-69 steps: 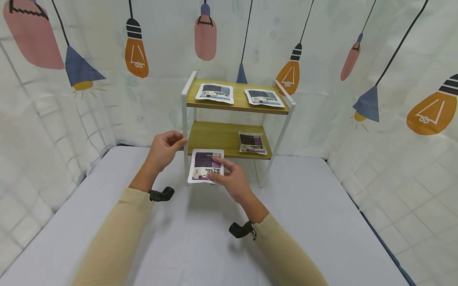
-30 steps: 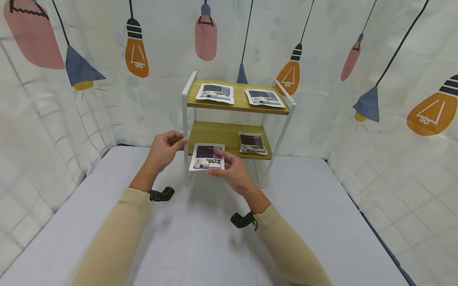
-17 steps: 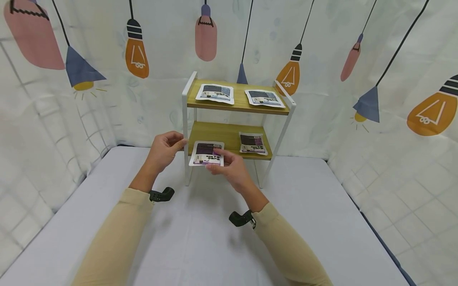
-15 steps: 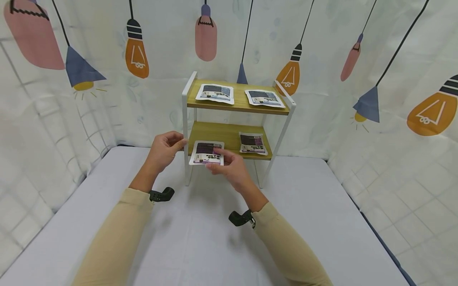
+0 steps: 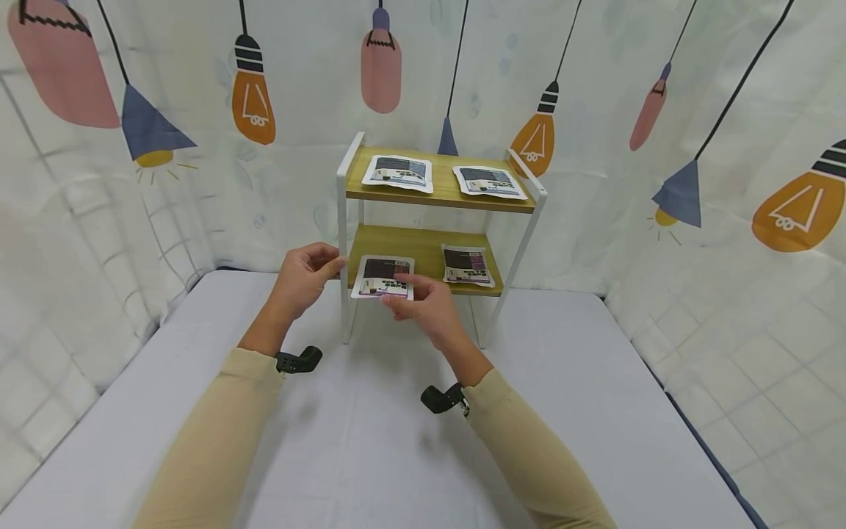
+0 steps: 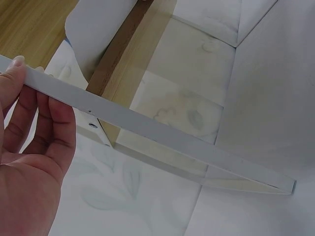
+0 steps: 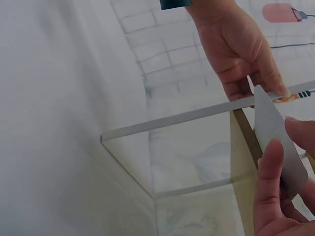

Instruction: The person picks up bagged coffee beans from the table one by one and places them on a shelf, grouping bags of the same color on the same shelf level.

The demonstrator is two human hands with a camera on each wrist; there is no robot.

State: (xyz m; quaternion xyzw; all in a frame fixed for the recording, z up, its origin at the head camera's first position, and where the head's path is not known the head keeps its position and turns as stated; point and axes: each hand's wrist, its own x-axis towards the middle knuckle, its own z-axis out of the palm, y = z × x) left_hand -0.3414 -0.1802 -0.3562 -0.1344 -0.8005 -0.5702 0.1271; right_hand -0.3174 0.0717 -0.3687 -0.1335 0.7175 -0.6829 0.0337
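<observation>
A flat white-edged pouch with a dark purple label (image 5: 382,273) is pinched at its right side by my right hand (image 5: 432,312). It lies over the front left edge of the lower shelf (image 5: 396,239) and sticks out past it; whether its back part touches the wood cannot be told. My left hand (image 5: 300,283) grips the white left leg (image 5: 342,213) of the two-tier rack. In the left wrist view, fingers and thumb close around that leg (image 6: 147,125). The right wrist view shows the pouch's pale back (image 7: 273,135) between thumb and fingers.
A similar purple pouch (image 5: 467,265) lies at the right of the lower shelf. Two blue-labelled pouches, one left (image 5: 399,172) and one right (image 5: 489,181), lie on the top shelf. The rack stands on a white-covered table (image 5: 370,441) before a lamp-printed curtain (image 5: 304,184).
My right hand has carried the pouch up and away from me, from in front of the rack to over the lower shelf's front edge. The left hand has stayed on the leg.
</observation>
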